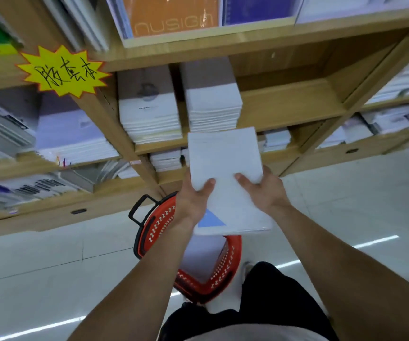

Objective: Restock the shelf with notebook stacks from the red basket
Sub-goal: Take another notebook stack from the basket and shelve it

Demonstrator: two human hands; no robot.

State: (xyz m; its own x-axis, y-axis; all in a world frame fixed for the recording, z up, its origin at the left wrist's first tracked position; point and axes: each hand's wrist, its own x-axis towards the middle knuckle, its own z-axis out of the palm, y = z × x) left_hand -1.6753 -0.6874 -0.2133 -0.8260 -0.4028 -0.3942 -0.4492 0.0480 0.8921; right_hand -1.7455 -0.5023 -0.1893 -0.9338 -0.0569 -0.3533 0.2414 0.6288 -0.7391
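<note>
— Head view: we hold one notebook stack (225,178) between both hands, left hand (193,200) and right hand (262,190), thumbs on top, above the red basket (164,225).

— Keep it level, we'd say, and slide it flat into the shelf (292,104) gap ahead and right of our hands.

— How many stacks already sit there?

— Two shelved stacks (213,99) straight ahead of us. More white notebooks remain in the basket below; we can't count them.
</note>
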